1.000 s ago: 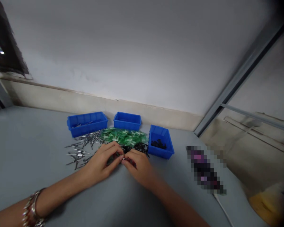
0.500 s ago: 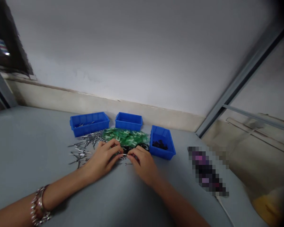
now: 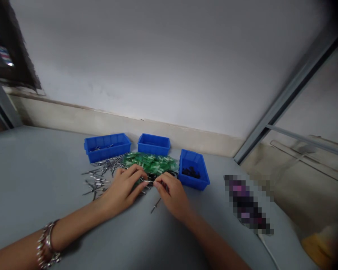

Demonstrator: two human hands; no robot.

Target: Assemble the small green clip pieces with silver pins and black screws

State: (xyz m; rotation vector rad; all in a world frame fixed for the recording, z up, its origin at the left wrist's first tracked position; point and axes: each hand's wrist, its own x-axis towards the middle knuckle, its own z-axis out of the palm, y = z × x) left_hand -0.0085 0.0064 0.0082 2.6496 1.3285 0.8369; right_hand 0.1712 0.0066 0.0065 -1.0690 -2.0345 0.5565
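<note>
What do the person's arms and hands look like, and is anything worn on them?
Both arms are bare, with no sleeves. The left arm wears a stack of silvery metal bracelets near the wrist. The right arm shows no jewellery. The left hand and right hand are ungloved, and no rings show.

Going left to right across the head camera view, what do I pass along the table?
Loose rivets → left hand → right hand → blue bin of black parts → blurred object
</note>
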